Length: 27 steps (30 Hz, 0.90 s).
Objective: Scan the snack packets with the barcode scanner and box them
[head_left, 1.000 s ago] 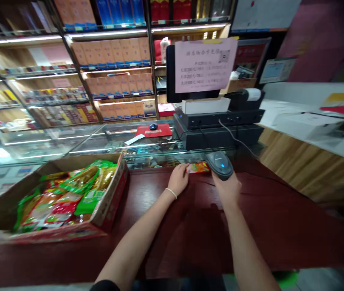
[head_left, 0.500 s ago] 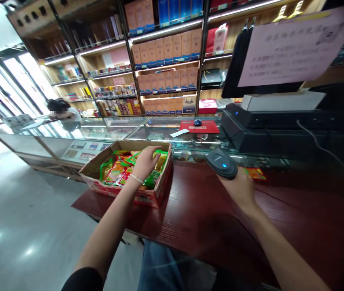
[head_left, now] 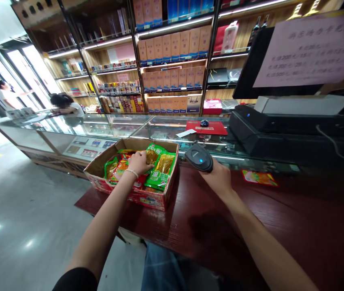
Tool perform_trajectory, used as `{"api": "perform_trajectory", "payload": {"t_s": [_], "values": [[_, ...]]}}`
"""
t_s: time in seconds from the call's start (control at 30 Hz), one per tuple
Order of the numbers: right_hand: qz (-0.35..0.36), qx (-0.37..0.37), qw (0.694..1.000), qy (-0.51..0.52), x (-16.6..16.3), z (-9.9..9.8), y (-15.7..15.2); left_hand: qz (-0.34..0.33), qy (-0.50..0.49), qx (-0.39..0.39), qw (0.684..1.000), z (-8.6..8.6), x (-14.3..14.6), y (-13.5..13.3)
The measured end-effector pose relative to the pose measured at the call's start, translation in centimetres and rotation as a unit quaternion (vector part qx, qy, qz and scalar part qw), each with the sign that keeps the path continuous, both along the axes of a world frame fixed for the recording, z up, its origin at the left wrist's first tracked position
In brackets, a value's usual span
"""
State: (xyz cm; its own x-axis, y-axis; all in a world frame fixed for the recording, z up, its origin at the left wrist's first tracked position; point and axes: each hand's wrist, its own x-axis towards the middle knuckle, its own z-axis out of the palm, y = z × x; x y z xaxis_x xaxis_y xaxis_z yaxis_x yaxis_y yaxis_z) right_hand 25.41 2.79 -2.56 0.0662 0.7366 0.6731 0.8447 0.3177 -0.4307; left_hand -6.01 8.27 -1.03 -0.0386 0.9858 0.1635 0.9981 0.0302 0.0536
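My left hand, with a pale band at its wrist, is inside a red cardboard box. It rests over the packets with fingers bent and thumb apart; the fingertips are partly hidden, and no packet is seen lifted. Green and gold snack packets lie under and beside it, among red ones. To the right of the box, my right hand is wrapped round the handle of a black barcode scanner, whose blue light is lit. Its head is tilted toward the box, above the dark red tabletop.
A single red and orange snack packet lies on the tabletop at right. Behind are glass display cases, a mouse on a red pad, and a monitor with a pink paper sheet. A person leans on the far counter.
My left hand has moved down and left across the packets. My right hand has brought the scanner left, closer to the box, leaving the packet on the table more visible.
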Motion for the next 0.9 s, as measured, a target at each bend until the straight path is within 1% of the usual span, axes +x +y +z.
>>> {"api": "perform_trajectory", "payload": {"t_s": [0.07,0.17,0.27,0.33,0.47,0.53,0.6,0.67,0.73,0.83,0.9], "values": [[0.004,0.0,1.0,-0.006,0.4,-0.2,-0.1,0.018,-0.021,-0.008,1.0,0.2,-0.2,0.2],[-0.003,-0.002,1.0,-0.012,0.9,-0.1,-0.3,0.01,-0.093,-0.021,0.995,0.4,-0.8,0.6],[-0.012,-0.002,1.0,-0.013,1.4,0.1,-0.5,0.023,-0.173,-0.013,0.985,0.5,-1.2,0.7],[-0.019,-0.002,1.0,-0.016,2.0,0.3,-0.8,0.032,-0.222,0.021,0.974,0.8,-1.4,0.5],[-0.046,-0.004,0.998,-0.041,4.4,0.0,-1.6,0.035,-0.281,0.147,0.948,2.0,-0.9,-0.3],[-0.068,0.0,0.996,-0.057,6.2,-0.4,-2.0,0.005,-0.36,0.188,0.914,2.7,0.3,-0.8],[-0.101,0.001,0.993,-0.068,8.1,-0.8,-2.4,-0.067,-0.479,0.173,0.858,3.4,2.5,-1.3],[-0.137,-0.001,0.988,-0.069,10.0,-1.2,-2.8,-0.143,-0.576,0.127,0.795,3.8,5.8,-1.9],[-0.17,-0.004,0.984,-0.057,11.7,-1.5,-3.3,-0.189,-0.625,0.078,0.753,3.9,9.6,-2.8],[-0.207,-0.018,0.978,-0.032,14.0,-1.8,-4.2,-0.217,-0.684,0.003,0.697,3.1,15.5,-4.3],[-0.228,-0.031,0.973,-0.017,15.3,-1.9,-4.9,-0.217,-0.731,-0.06,0.645,1.9,18.9,-5.0]]}}
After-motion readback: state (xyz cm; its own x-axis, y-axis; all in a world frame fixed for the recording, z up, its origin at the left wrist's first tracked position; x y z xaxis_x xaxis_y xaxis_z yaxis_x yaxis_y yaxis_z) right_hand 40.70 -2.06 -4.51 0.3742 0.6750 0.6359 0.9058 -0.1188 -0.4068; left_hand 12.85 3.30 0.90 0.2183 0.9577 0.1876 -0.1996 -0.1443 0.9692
